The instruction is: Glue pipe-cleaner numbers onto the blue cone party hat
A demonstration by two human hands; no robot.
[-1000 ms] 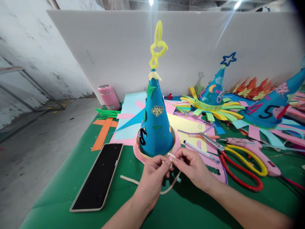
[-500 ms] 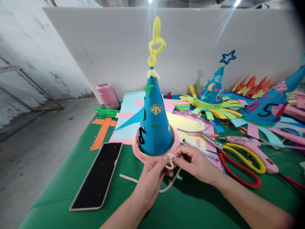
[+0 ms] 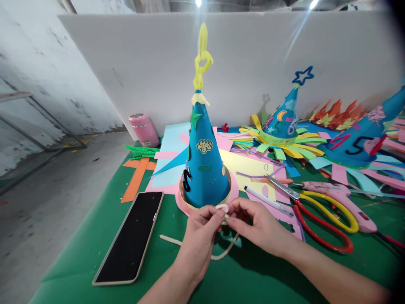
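A cream pipe cleaner (image 3: pixel 225 253) is bent into a small curl at its top, and both my hands pinch it there. My left hand (image 3: pixel 201 238) is closed on the curl between thumb and forefinger. From the right, my right hand (image 3: pixel 255 223) grips the same strand, its fingertips close to the left ones. The strand's tail loops down below the fingers, and a straight end pokes out left of my left hand. Just beyond stands a blue paper cone hat (image 3: pixel 206 169) with a pink brim, stickers and a yellow pipe-cleaner topper (image 3: pixel 202 63).
Left lies a phone (image 3: pixel 131 238), with orange paper strips (image 3: pixel 136 179) and a pink bottle (image 3: pixel 144 130) behind. On the right are scissors (image 3: pixel 324 219), a pink glue gun (image 3: pixel 348 202), a white pen (image 3: pixel 265 199) and two more decorated hats (image 3: pixel 283 116). A white board (image 3: pixel 234 55) rises behind.
The curl in the pipe cleaner is turned differently between my fingertips, and my fingers have shifted slightly. The hat and its topper lean a little further left in view.
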